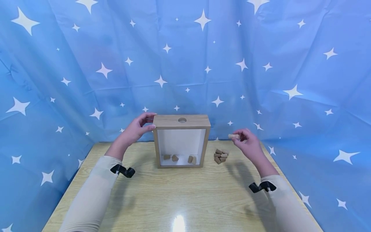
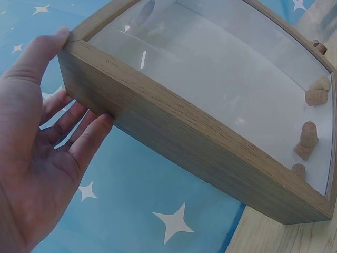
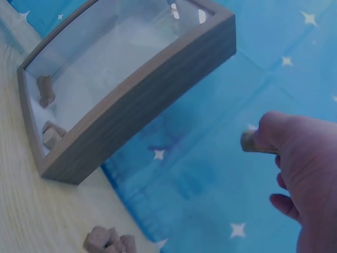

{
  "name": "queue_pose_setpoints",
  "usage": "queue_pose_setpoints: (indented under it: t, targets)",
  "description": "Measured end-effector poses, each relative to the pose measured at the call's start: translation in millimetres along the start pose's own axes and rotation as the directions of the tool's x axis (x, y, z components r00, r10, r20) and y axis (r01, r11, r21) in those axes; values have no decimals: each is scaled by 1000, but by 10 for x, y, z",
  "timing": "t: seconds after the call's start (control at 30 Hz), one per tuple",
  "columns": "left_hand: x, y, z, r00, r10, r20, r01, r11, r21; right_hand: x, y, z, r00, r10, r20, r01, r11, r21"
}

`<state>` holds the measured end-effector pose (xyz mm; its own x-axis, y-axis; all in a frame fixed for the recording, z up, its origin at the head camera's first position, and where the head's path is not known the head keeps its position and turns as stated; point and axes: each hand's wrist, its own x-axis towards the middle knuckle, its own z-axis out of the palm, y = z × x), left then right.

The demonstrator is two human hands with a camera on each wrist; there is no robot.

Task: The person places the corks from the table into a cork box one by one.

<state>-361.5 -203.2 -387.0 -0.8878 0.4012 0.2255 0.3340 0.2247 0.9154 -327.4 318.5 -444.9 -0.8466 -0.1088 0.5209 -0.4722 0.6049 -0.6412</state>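
A wooden-framed box with a clear front and a round hole in its top stands upright on the table. Several corks lie inside along its bottom. My left hand grips the box's upper left corner, thumb at the front edge and fingers behind, as the left wrist view shows. To the right of the box, my right hand pinches a cork between thumb and fingers, raised above the table. Below it, a small pile of corks lies beside the box.
The pale wooden table runs toward the front, with a bright reflection near its front edge. A blue curtain with white stars hangs close behind the box and down both sides. Black wrist mounts sit on both sleeves.
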Motion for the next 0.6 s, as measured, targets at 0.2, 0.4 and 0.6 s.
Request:
queue_pose_setpoints:
  t: [0.2,0.4,0.6]
  targets:
    - [1,-8,-4,1000,3,-3,-3,1000,-2,99,-132,-11,997,-73,-5,73,997,-21]
    - [-1,3,0,1000,4,-1,-4,1000,-3,186,-283,-28,995,-96,1,96,995,-10]
    - [2,-15,6,1000,1,-6,-1,1000,0,266,-434,-30,993,-114,-3,114,993,-9]
